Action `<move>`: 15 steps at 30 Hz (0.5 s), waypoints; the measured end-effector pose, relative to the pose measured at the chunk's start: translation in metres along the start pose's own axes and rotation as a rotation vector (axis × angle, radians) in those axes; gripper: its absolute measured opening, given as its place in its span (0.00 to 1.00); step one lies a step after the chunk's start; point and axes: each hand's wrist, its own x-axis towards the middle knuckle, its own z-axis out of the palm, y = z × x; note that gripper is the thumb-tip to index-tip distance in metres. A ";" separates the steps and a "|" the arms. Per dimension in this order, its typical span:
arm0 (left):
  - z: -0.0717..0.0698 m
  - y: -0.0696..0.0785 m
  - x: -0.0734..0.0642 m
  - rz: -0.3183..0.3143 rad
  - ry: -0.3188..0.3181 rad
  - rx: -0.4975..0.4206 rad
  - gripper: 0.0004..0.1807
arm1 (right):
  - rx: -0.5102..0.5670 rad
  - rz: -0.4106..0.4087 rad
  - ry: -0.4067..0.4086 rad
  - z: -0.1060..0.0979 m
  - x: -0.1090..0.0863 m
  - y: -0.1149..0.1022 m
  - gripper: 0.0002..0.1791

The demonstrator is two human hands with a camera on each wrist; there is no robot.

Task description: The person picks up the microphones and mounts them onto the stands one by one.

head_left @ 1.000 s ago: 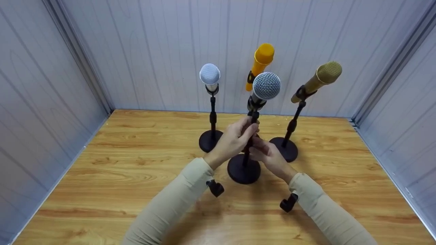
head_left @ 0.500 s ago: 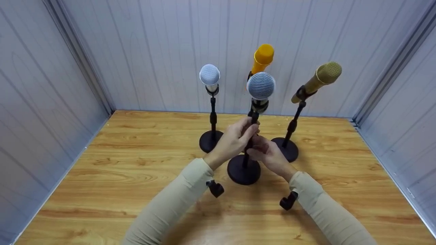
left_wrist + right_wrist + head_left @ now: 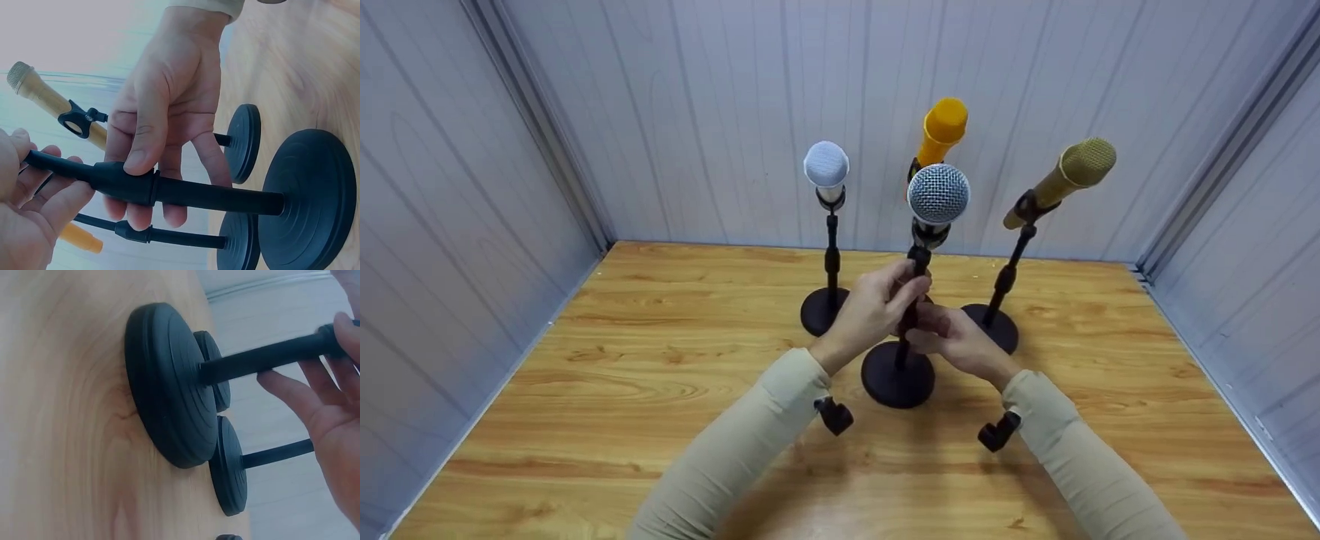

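A microphone with a silver mesh head (image 3: 939,194) sits in the clip of a black desk stand, whose round base (image 3: 898,375) rests on the wooden table. My left hand (image 3: 874,307) pinches the thin upper tube just under the clip. Lower down, my right hand (image 3: 958,343) holds the thick collar (image 3: 125,183) of the stand, thumb on one side and fingers behind. In the right wrist view the lower tube (image 3: 261,359) rises from the base, with a finger of the right hand (image 3: 337,422) touching it.
Behind stand a white microphone (image 3: 826,165) on the left, an orange microphone (image 3: 945,124) in the middle and a gold microphone (image 3: 1084,163) on the right, each on a black stand. Panelled walls (image 3: 720,112) enclose the table (image 3: 660,375) at the back and sides.
The silver-headed microphone has turned a little leftward with its upper tube and now covers more of the orange one. Both hands keep nearly the same place on the stand; the right forearm shifted slightly.
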 end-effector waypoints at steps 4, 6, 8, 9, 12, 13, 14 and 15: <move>0.001 -0.001 0.002 0.005 0.002 0.021 0.10 | 0.025 -0.005 -0.029 -0.004 0.002 0.004 0.23; 0.002 -0.001 0.003 0.015 0.008 0.039 0.10 | 0.029 -0.018 -0.043 -0.005 0.003 0.005 0.23; 0.002 -0.002 0.003 0.029 0.016 0.054 0.09 | 0.028 -0.028 -0.056 -0.005 0.005 0.007 0.23; 0.002 -0.002 0.003 0.035 0.019 0.061 0.09 | 0.031 -0.031 -0.060 -0.004 0.006 0.007 0.23; 0.002 -0.004 0.003 0.047 0.025 0.070 0.09 | 0.031 -0.039 -0.061 -0.003 0.007 0.008 0.23; 0.002 -0.004 0.003 0.052 0.025 0.074 0.09 | 0.035 -0.040 -0.059 -0.003 0.007 0.008 0.24; 0.003 -0.004 0.003 0.056 0.025 0.077 0.09 | 0.036 -0.041 -0.054 -0.002 0.006 0.008 0.24; 0.003 -0.004 0.003 0.060 0.027 0.081 0.09 | 0.038 -0.042 -0.049 -0.002 0.006 0.008 0.25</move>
